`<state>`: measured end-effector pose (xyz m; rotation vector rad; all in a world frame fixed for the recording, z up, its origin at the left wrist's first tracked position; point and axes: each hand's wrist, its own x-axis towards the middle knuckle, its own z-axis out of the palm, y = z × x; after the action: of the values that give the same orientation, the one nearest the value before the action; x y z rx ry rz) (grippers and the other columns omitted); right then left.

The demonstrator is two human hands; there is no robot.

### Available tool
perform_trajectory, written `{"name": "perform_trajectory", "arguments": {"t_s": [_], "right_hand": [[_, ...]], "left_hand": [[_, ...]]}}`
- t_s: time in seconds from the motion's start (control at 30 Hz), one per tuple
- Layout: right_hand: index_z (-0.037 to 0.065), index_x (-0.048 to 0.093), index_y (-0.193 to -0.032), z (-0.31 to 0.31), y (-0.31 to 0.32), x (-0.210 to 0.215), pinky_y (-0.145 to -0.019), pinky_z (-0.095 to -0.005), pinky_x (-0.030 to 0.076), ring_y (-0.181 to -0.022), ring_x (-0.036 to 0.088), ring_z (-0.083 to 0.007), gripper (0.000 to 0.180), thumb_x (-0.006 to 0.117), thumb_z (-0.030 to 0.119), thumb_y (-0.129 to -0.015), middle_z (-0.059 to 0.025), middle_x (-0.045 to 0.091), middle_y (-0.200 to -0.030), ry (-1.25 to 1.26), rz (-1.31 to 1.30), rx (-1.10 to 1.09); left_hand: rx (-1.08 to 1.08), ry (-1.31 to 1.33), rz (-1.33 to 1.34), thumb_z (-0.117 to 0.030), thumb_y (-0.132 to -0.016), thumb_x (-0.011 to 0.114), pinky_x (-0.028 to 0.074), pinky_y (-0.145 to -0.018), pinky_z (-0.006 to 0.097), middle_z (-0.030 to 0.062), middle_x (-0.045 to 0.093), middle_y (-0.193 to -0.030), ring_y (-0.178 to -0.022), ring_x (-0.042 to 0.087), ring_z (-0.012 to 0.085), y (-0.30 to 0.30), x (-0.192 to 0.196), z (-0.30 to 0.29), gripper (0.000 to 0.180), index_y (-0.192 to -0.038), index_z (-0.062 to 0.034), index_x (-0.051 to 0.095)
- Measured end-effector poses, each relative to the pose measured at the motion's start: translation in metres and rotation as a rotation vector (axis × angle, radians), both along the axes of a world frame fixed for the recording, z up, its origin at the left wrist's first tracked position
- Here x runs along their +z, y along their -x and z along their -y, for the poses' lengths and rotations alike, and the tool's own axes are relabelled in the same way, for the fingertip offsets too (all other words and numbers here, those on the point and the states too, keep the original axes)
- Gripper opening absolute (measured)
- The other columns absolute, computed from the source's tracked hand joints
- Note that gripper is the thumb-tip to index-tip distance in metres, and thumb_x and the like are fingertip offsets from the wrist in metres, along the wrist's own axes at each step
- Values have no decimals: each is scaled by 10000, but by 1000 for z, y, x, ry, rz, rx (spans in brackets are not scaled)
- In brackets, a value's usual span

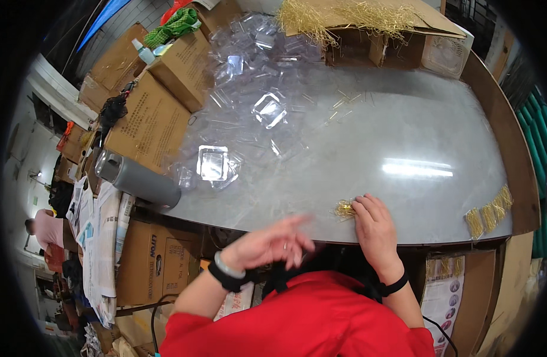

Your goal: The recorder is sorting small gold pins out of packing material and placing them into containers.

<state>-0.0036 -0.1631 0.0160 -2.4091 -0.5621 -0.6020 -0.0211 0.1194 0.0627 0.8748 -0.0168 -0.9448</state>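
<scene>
While left hand (272,243) blurs loose and empty, right hand (373,223), its grip pinched on gold pins (345,209) at grey table (404,137) edge.

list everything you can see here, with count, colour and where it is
gold pin cluster: one, gold, table near edge, under right fingertips
clear plastic trays: many, transparent, heaped upper left of table
gold pin bundles: several, gold, table's right edge
loose gold pins: a heap, gold, on flattened cardboard at the far side
cardboard boxes: several, brown, left of table
flask: one, grey, lying at table's left edge
table: one, grey
left hand: blurred, empty, above table edge
right hand: on the pin cluster
</scene>
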Motion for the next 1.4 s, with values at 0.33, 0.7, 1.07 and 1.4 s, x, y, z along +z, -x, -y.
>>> {"name": "perform_trajectory", "arguments": {"t_s": [0.33, 0.7, 1.07, 1.4], "right_hand": [[6, 637, -1145, -21, 8, 1, -1045, -457, 484, -1194, 596, -352, 308, 646, -22, -839, -138, 638, -1198, 69, -4, 71], [-12, 663, -1143, -29, 66, -6, -1109, -488, 443, -1308, 532, -332, 367, 686, 44, -781, -134, 614, -1280, 174, -44, 402], [22, 664, -1135, -32, 68, 3, -1069, -513, 475, -1219, 603, -364, 373, 708, -51, -771, -127, 659, -1180, -126, -78, 478], [13, 638, -1116, -34, 32, -3, -1087, -527, 442, -1216, 592, -409, 204, 620, -32, -918, -144, 657, -1153, -314, -101, 200]], "left_hand": [[133, 115, -423, -357, -1110, 333, 531, -793, 375, 248, 519, -1413, -934, 644, 291, 53, -97, 14, 486, -1535, -122, 322], [161, 177, -440, -362, -1115, 310, 549, -850, 376, 76, 629, -1198, -982, 651, 257, 58, -94, 31, 401, -1357, -111, 509], [98, 62, -22, -417, -1108, 322, 518, -777, 334, 83, 576, -1232, -962, 604, 179, 62, -45, 27, 577, -1561, -62, 274], [265, -803, 833, -347, -1035, 562, 520, -565, 310, 84, 670, -884, -615, 638, 190, -11, -29, 59, 409, -1259, -4, 555]]}}
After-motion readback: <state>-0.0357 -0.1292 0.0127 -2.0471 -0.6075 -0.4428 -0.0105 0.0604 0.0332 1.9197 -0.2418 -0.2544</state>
